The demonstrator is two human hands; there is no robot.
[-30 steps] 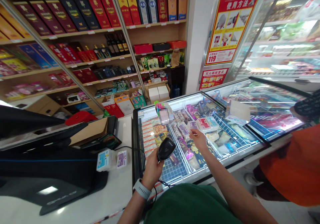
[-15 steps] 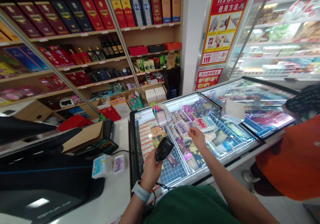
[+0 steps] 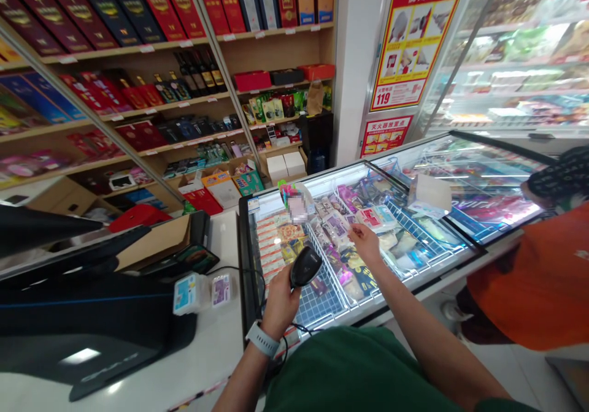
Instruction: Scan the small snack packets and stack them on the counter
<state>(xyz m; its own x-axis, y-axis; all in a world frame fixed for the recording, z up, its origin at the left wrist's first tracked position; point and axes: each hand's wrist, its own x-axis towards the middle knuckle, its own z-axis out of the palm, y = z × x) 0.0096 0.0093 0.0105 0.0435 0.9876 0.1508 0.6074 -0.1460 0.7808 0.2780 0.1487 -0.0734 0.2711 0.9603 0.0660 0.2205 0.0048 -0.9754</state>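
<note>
My left hand grips a black barcode scanner, held over the near end of a glass-topped chest freezer. A grey watch sits on that wrist. My right hand reaches across the freezer lid, fingers curled on a small packet that I cannot make out clearly. Under the glass lie several wrapped frozen items in wire baskets. A red and white pack rests on the lid just beyond my right hand.
A person in an orange top stands at the freezer's right side. On the white counter sit a black till screen and two small packs. Shelves of boxed bottles fill the back wall. A white box lies on the lid.
The view has tilted slightly downward. My right hand has shifted a little to the right over the lid. The scanner stays in my left hand.
</note>
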